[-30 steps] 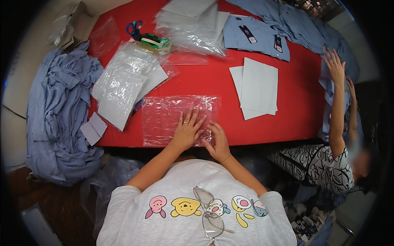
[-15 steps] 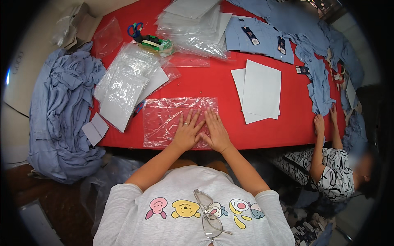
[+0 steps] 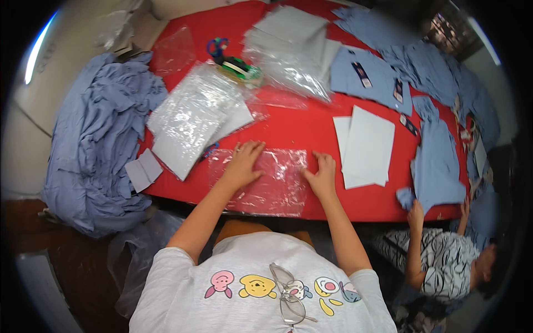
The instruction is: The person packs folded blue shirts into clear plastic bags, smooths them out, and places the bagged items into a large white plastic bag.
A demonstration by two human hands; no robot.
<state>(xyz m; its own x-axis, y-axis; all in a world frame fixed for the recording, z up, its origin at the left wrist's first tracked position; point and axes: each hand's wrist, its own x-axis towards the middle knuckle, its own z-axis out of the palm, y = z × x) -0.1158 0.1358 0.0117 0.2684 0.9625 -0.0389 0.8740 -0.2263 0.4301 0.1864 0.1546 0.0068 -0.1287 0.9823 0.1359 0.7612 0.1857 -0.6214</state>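
Observation:
A clear plastic bag (image 3: 277, 186) lies flat on the red cloth at the table's near edge. My left hand (image 3: 244, 165) rests on the bag's left part, fingers stretched out and thumb apart. At the bag's right edge is my right hand (image 3: 323, 176), with its fingers bent a little and the thumb apart from them; neither hand holds anything. Two white card sheets (image 3: 369, 145) overlap to the right of my right hand. Left of the bag lies a stack of filled clear bags with white sheets (image 3: 189, 119).
Blue garments (image 3: 100, 144) are heaped at the left. A tape dispenser (image 3: 239, 69) and blue-handled scissors (image 3: 217, 49) lie beyond the bags. More clear bags (image 3: 288, 53) and folded blue shirts with tags (image 3: 369, 77) lie farther back. At right, a co-worker's hands (image 3: 415, 213) handle a blue garment (image 3: 436, 166).
My hands have moved apart, from together on the bag to its left and right sides. The co-worker's blue garment is now spread out wider. The whole view has shifted slightly.

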